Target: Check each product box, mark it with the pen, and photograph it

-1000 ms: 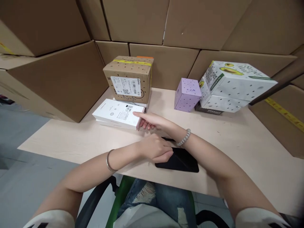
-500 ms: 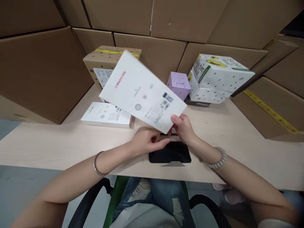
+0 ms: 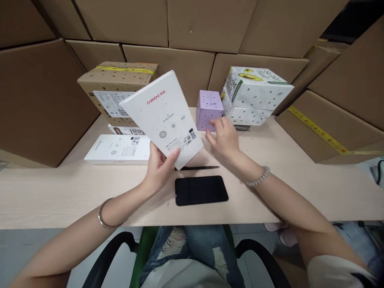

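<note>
Holds a white box (image 3: 168, 116) firmly in the left hand (image 3: 160, 168), with the thumb laid across the printed face near the lower edge and the fingers mostly hidden. Tilts it over the desk (image 3: 66, 196), top leaning left, showing red lettering and the words POWER BANK, with barcodes close to the thumb. Raises the right hand (image 3: 223, 138) just right of that box, with fingers half curled and a little apart — gripping nothing visible. Overlaps a purple box (image 3: 210, 106) with those fingertips in the head view, with contact hard to judge.

Shows a 2nd white box (image 3: 120, 149) flat on the desk, just left of the left hand, its right end hidden. Farther beyond the left hand, shows a brown carton (image 3: 117, 78) with yellow tape and a white label. Past the right hand, shows 2 avocado-print boxes (image 3: 258, 90), 1 above the other, near the purple box. Nearer the body and between the hands, shows a black phone (image 3: 201, 190) lying flat — with a dark pen (image 3: 201, 168) just beyond it. Wears a metal bangle (image 3: 103, 216) on the left wrist, a pale ridged bracelet (image 3: 259, 177) on the right.
</note>
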`<state>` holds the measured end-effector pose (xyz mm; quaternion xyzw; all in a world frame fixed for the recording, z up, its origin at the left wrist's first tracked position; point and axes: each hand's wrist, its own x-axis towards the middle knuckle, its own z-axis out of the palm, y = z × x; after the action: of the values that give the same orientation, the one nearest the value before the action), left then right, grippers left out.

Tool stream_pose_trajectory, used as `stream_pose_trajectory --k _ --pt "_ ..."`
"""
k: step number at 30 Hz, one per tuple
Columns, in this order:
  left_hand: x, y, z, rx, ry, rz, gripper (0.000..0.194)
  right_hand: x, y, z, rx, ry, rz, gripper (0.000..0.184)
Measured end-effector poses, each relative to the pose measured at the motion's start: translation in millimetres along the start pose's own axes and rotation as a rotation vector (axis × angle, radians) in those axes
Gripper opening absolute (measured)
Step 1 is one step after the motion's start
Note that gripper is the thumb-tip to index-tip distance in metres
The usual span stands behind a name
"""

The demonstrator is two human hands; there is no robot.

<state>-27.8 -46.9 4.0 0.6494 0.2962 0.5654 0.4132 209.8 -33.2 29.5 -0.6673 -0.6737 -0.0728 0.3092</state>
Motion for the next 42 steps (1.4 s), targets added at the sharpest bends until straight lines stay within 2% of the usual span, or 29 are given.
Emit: stream_pose_trajectory --k 2,4,6,10,18,22,26,29,30,31,33,35,38,42 --pt "0 -1 -0.6 0.006 -0.031 -0.009 0.053 25 5 12 -0.125 -0.003 -0.142 0.055" --pt "-1 -2 -0.3 0.013 -0.041 -0.032 0.056 46 6 27 -0.180 -0.038 -0.196 0.066" --pt "-2 -5 0.3 0.005 -0.044 -0.068 0.059 63 4 41 -0.216 -0.077 -0.147 0.067" --pt "-2 -8 1.1 -0.055 -0.042 -0.141 0.061 82 6 59 -0.215 -0.015 -0.016 0.056" --pt "-4 -11 4.2 -0.218 -0.071 -0.309 0.059 98 32 67 -0.171 0.027 0.040 0.055" --pt "-1 -15 4.3 -0.216 -0.068 -0.316 0.059 103 36 66 -0.152 0.004 0.029 0.056" --pt "2 -19 1.3 -0.217 -0.075 -0.341 0.066 84 29 53 -0.075 0.017 -0.035 0.057" --pt "2 -22 0.6 -0.263 -0.098 -0.418 0.068 41 20 35 0.232 0.037 -0.055 0.053" --pt "2 -23 1.0 -0.280 -0.113 -0.437 0.067 24 17 29 0.396 -0.011 -0.004 0.056" --pt "1 -24 1.7 -0.294 -0.129 -0.452 0.066 7 14 24 0.563 -0.112 0.090 0.063" --pt "1 -25 3.3 -0.311 -0.158 -0.476 0.064 -23 8 16 0.829 -0.396 0.309 0.071" --pt "2 -25 4.4 -0.310 -0.177 -0.486 0.064 -41 3 10 1.037 -0.562 0.391 0.056" --pt "5 -23 3.9 -0.300 -0.197 -0.481 0.064 -48 0 6 1.171 -0.647 0.461 0.058" --pt "8 -19 1.0 -0.305 -0.239 -0.471 0.058 -42 4 3 1.171 -0.668 0.472 0.061"
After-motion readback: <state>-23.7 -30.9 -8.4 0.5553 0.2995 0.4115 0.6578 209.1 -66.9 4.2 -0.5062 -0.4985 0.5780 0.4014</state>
